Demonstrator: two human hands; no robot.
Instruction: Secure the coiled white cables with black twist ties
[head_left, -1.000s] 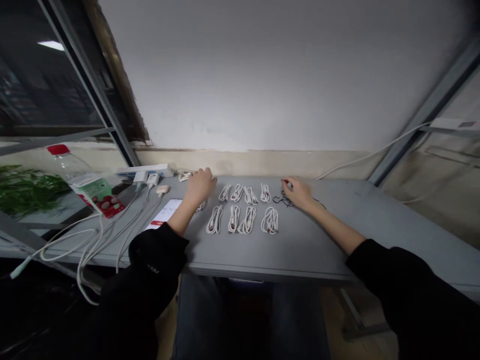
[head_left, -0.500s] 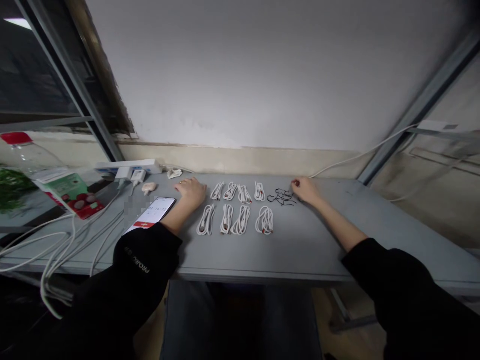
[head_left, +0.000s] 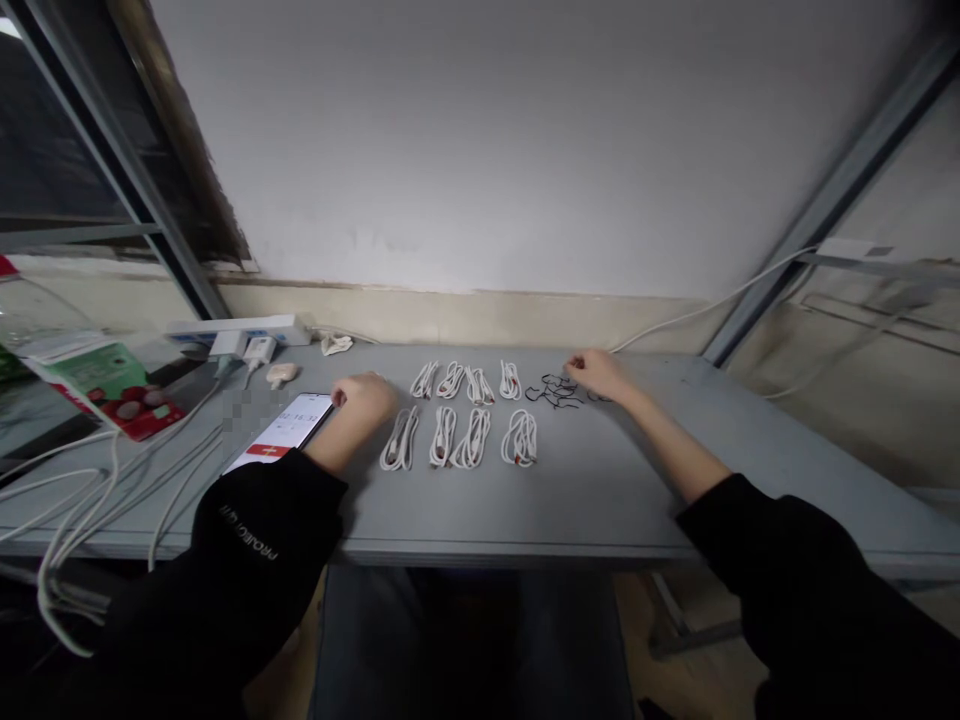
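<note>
On the grey tabletop, my left hand (head_left: 365,403) rests beside the upper right edge of a phone (head_left: 289,425). Its fingers are curled in and I see nothing in them. My right hand (head_left: 598,374) is at the right side of a loose heap of thin black twist ties (head_left: 553,390). Its fingertips are drawn together and point down; whatever they pinch is too small to make out. Between the hands lie several coiled white cables (head_left: 471,438) in two rows, such as a bundle (head_left: 519,438) at the front right.
A power strip (head_left: 281,328) with plugged-in white chargers (head_left: 259,350) stands at the back left. Nearby are a crumpled white scrap (head_left: 336,344), a red and green packet (head_left: 120,385) and trailing white cords (head_left: 112,490). Metal frame posts (head_left: 765,270) rise at both sides.
My left hand has moved toward the phone and its fingers have curled in. My right hand stays by the black ties, its fingers still drawn together. The view has shifted slightly right.
</note>
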